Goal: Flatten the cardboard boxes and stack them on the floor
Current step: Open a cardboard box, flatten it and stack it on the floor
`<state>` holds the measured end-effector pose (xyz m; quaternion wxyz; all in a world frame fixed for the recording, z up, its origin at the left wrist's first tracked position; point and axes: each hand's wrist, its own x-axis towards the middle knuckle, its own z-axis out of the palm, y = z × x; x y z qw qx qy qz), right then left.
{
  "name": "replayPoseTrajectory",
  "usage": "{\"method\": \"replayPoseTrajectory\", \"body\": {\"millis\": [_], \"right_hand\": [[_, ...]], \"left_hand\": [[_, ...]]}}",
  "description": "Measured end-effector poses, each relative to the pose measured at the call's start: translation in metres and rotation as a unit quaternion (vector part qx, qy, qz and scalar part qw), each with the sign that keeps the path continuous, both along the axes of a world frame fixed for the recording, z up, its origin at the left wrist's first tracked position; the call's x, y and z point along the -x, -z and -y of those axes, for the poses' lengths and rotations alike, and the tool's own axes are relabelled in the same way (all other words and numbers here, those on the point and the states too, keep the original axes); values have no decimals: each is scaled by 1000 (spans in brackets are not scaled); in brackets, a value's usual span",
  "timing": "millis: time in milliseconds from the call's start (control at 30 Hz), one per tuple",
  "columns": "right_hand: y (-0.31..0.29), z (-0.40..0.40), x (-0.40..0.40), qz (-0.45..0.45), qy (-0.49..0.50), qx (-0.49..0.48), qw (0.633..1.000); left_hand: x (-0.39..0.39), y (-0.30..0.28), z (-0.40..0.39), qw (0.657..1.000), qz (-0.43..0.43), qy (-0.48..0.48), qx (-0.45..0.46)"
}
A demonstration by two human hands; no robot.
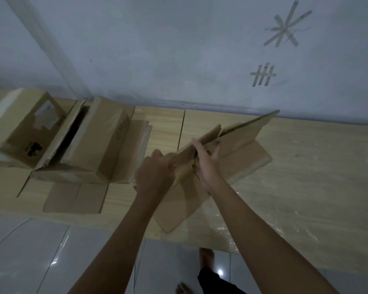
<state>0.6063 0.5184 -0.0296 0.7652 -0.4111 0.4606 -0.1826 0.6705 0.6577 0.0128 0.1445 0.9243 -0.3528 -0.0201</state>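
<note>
A: What's the box being worked on look like?

B: Plain brown cardboard box (232, 145), partly collapsed. Panels pressed near-flat into a slanted ridge, flaps splayed out on the wood-grain table (306, 166) on both sides. It sits on the table, right of the table's seam line.

A: Hands?

B: Left hand (155, 175) w/ fingers curled round the near end of the ridge, gripping the cardboard. Right hand (204, 160) just beside it, fingers wrapped over the top edge, thumb on the near face, also gripping.

A: Count?

B: Three boxes total. Besides the held one, two still standing, both left of the seam: an open box (98, 141) w/ flaps spread out, print on its side, and a taped box (23, 128) w/ a white label, farther left, touching it. Two hands, one table. Two tape marks on the wall (157, 49) behind the table: a star (285, 26) and a hatch (263, 74).
</note>
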Motion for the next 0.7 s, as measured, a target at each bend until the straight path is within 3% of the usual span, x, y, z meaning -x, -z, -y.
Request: {"method": "replayPoseTrajectory", "body": {"millis": [200, 300, 433, 567, 700], "right_hand": [[-31, 1, -22, -66, 54, 137, 987], [-53, 4, -15, -7, 76, 146, 986], [-75, 22, -2, 99, 62, 55, 992], [-56, 41, 18, 40, 55, 35, 997], [-12, 62, 47, -52, 58, 34, 996]], "left_hand": [[52, -2, 3, 999, 11, -44, 26], [70, -19, 7, 999, 28, -13, 34], [89, -34, 16, 998, 53, 10, 38], [104, -16, 29, 999, 16, 31, 38], [124, 15, 38, 992, -98, 67, 33]]}}
